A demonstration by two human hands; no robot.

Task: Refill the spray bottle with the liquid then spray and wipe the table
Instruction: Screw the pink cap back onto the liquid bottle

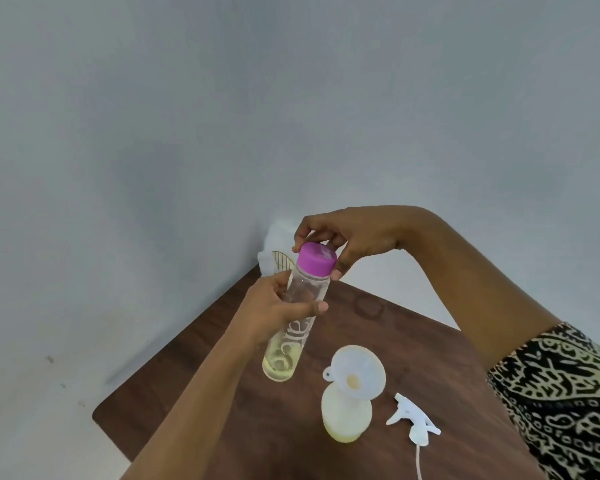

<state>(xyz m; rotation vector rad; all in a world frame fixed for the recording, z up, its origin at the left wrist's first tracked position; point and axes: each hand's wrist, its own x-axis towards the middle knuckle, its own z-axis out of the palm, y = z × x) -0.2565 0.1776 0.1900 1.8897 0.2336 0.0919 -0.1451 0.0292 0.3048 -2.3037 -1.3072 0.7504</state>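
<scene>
Above the far half of the worktop (430,358), held off its surface: refill bottle (305,282), clear plastic, printed lettering, tilted. A shallow pool of pale yellow liquid (278,370) sits at its low end.
- Handling (judged): light and nearly empty. The thin wall probably gives under a squeeze and the smooth side may slip, so grip mid-body.
- Purple cap (317,259): seated on the neck. Take it by the rim. Whether it is tight cannot be told.
- Left hand (274,310): wrapped round the bottle's middle, thumb across the front.
- Right hand (354,237): fingertips and thumb pinching the cap from above.

Near the middle of the worktop, towards the near edge: spray bottle (347,417), translucent, upright, with some yellow liquid in the base.
- White funnel (359,375): resting in its open neck, leaning slightly.
- Handling (judged): light and top-heavy with the funnel in, so easily tipped. Steady it by the body while pouring.

Just beside it, towards the right edge: white trigger head (413,419), lying on its side with its dip tube (419,462) trailing to the near edge. It is not fitted.

At the far corner: folded white cloth (274,244), soft, partly hidden behind the hands.
</scene>
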